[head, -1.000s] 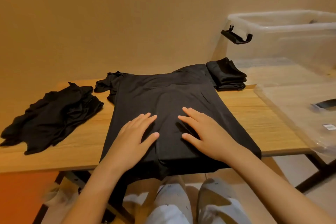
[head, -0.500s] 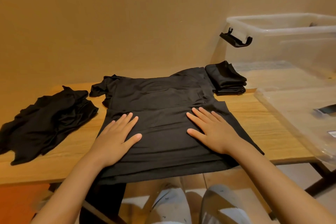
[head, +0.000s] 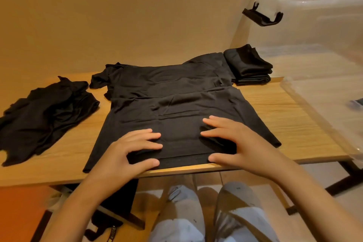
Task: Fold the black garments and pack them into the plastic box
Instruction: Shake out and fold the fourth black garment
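Note:
A black garment [head: 176,92] lies spread flat on the middle of the wooden table [head: 284,116], its hem at the near edge. My left hand [head: 125,155] and my right hand [head: 241,143] each pinch a bunched fold of that hem, fingers on top and thumb at the edge. A crumpled pile of black garments [head: 45,116] lies at the left. A folded black stack [head: 249,65] sits at the back right, beside the clear plastic box [head: 314,15], which stands open at the far right.
The box's clear lid [head: 324,104] lies on the table's right end. A black latch [head: 261,17] sticks out from the box's left wall. A wall runs right behind the table. My knees are under the near edge.
My hands slid back from the garment's middle to its near hem and went from lying flat to pinching the fabric. The hem, which hung over the edge, now lies on the table.

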The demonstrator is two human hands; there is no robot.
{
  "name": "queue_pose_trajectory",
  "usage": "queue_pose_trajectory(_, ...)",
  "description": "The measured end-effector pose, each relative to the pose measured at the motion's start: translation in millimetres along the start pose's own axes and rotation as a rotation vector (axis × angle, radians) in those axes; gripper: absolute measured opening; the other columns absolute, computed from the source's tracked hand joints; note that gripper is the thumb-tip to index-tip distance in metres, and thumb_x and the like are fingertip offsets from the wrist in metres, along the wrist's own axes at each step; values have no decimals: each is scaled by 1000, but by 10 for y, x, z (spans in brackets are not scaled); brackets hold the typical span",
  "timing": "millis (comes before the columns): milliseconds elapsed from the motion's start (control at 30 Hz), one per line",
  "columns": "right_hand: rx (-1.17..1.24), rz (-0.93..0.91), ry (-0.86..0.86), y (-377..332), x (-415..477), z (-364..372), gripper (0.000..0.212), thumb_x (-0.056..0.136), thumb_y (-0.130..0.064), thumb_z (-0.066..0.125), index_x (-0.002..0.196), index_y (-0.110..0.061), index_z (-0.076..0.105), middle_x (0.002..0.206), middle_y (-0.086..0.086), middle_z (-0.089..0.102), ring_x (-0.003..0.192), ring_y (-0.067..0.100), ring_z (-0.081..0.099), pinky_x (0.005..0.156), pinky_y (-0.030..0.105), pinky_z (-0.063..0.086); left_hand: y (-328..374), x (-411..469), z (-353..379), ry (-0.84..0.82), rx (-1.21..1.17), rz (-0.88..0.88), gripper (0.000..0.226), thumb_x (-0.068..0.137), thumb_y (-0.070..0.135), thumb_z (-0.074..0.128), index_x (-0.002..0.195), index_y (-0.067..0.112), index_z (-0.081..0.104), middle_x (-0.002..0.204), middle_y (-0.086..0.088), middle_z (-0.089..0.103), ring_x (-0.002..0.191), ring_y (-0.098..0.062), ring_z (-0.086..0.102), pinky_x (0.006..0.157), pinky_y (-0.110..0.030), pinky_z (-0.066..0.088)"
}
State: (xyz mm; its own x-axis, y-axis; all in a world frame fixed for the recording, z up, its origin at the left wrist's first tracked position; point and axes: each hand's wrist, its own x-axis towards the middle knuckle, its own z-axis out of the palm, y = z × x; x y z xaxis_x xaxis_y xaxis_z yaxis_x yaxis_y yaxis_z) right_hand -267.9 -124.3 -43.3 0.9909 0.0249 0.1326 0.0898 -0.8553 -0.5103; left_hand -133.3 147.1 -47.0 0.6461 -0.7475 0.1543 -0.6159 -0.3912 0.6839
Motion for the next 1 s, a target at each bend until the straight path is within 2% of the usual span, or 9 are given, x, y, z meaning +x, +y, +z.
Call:
queue_pose_trajectory(100, 13, -11, 41, 22, -72, 67, 34, 80, -43, 72, 114, -42, 66, 133, -31, 48, 132, -16, 27, 106, 10, 25, 47, -57, 55, 0, -23, -9, 36, 68, 63, 69, 103, 52, 68, 116, 35, 61, 124, 13, 43, 107, -32, 34)
queue_pose_trajectory(167, 34, -5, 106, 46, -100, 96, 21, 81, -37, 73, 102, -38, 72, 121, -28, 59, 126, -12, 39, 104, 16, 35, 47, -66, 61, 33, -40, -13, 23, 74, 50, 76, 96, 47, 72, 110, 32, 65, 121, 12, 48, 108, -36, 36)
queue_pose_trajectory(233, 90, 14, 148, 61, -133, 105, 16, 81, -33, 74, 98, -35, 74, 114, -27, 62, 121, -11, 45, 100, 14, 37, 58, -69, 72, 59, -59, -17, 17, 76, 38, 67, 90, 43, 75, 107, 30, 67, 118, 11, 50, 108, -40, 37)
queue_pose_trajectory(467, 203, 95, 284, 88, -211, 161, 15, 80, -26, 75, 94, -31, 75, 107, -26, 65, 113, -9, 53, 97, 7, 36, 120, -77, 95, 119, -181, -94, 15, 75, 34, 64, 84, 40, 74, 103, 24, 70, 112, 8, 56, 108, -40, 36)
queue_pose_trajectory(567, 191, 106, 261, 85, -201, 171, 20, 76, -30, 79, 95, -31, 75, 107, -26, 65, 113, -8, 52, 96, 7, 37, 121, -67, 90, 127, -205, -117, 15, 74, 32, 64, 82, 40, 74, 103, 23, 71, 112, 7, 57, 110, -43, 36)
queue_pose_trajectory(733, 178, 97, 341, 101, -175, 209, 10, 79, -21, 75, 87, -28, 77, 101, -22, 69, 108, -4, 57, 97, 13, 40, 98, -51, 115, 155, -170, -138, 21, 82, 23, 67, 85, 42, 72, 103, 26, 69, 110, 10, 56, 111, -47, 35)
queue_pose_trajectory(833, 229, 102, 384, 87, -180, 209, 11, 81, -19, 73, 89, -26, 77, 99, -19, 70, 106, -3, 59, 96, 16, 43, 118, -51, 128, 195, -171, -123, 16, 78, 33, 62, 87, 42, 71, 101, 24, 70, 108, 8, 58, 107, -40, 39)
queue_pose_trajectory(933, 254, 39, 435, 56, -224, 176, 11, 86, -24, 69, 95, -24, 76, 100, -18, 70, 105, -1, 61, 92, 15, 46, 139, -97, 141, 278, -128, -48, 6, 84, 39, 68, 88, 38, 72, 99, 20, 70, 105, 1, 62, 95, -28, 46)
queue_pose_trajectory(1000, 203, -31, 466, 27, -277, 148, 18, 87, -29, 61, 96, -22, 75, 101, -18, 69, 107, 2, 61, 92, 16, 46, 164, -149, 149, 314, -35, 38, 12, 86, 41, 62, 84, 36, 72, 98, 19, 70, 104, -3, 63, 94, -27, 44)
